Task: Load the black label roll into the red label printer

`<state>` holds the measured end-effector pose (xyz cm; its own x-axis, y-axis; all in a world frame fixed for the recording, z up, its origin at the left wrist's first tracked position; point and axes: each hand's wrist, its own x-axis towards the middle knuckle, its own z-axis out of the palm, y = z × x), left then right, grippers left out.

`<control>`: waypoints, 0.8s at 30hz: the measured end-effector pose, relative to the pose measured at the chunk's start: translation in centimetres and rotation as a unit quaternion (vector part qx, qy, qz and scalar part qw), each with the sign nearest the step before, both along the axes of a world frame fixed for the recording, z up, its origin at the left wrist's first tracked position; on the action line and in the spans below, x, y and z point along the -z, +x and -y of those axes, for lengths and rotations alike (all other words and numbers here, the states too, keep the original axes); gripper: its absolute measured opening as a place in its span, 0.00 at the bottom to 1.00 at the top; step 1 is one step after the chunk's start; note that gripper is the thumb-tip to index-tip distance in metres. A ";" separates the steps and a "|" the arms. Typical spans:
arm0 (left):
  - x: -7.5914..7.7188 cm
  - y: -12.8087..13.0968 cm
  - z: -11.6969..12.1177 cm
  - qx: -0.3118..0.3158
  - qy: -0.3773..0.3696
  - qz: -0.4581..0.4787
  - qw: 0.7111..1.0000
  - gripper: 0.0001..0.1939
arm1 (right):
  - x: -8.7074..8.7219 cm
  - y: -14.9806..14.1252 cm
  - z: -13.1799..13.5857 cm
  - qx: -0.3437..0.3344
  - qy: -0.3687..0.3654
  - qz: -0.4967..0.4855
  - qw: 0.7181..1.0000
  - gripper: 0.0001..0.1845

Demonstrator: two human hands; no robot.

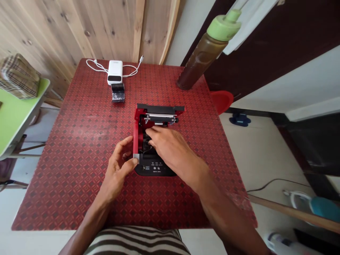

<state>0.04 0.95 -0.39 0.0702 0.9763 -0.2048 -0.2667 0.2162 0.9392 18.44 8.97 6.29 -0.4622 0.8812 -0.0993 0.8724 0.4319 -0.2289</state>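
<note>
A red and black label printer (pixel 159 173) stands on the patterned red table with its lid raised at the back. My left hand (pixel 117 166) grips the printer's left side, the thumb on the grey front corner and the fingers along the red wall. Over the open compartment, my right hand (pixel 175 148) reaches in from the right with its fingers bent downward and close together. Whatever those fingertips hold or touch inside is hidden by the hand. A roller bar (pixel 160 119) shows under the raised lid.
Behind the printer lie a small black roll (pixel 118 94) and a white power bank (pixel 115 71) with a white cable (pixel 134 72). A tall brown bottle with a green cap (pixel 200 53) stands at the table's back right. The table (pixel 79 170) meets a wooden wall.
</note>
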 end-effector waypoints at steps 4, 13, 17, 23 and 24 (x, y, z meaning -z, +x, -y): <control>-0.1 0.0 0.0 0.001 -0.012 -0.001 1.000 0.32 | 0.0 -0.7 -0.7 -0.018 -0.002 0.050 0.999 0.13; 0.0 0.0 0.0 0.006 -0.014 0.007 1.000 0.31 | -0.4 -0.3 -0.7 -0.010 0.009 0.060 0.998 0.11; -0.1 0.0 0.1 0.000 -0.008 0.015 1.000 0.30 | -0.3 0.4 0.8 0.018 0.067 0.007 0.998 0.10; 0.0 -0.2 0.1 0.006 -0.016 0.001 1.000 0.30 | -1.5 4.2 3.7 0.064 0.163 -0.223 0.959 0.08; 0.1 -0.2 0.1 0.006 -0.015 -0.001 1.000 0.31 | -1.7 5.2 3.9 0.095 0.157 -0.263 0.947 0.09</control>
<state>-0.16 0.83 -0.46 0.0816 0.9688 -0.2339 -0.2612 0.2473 0.9331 23.69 5.07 7.96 -0.2040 0.9013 0.3821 0.7421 0.3969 -0.5402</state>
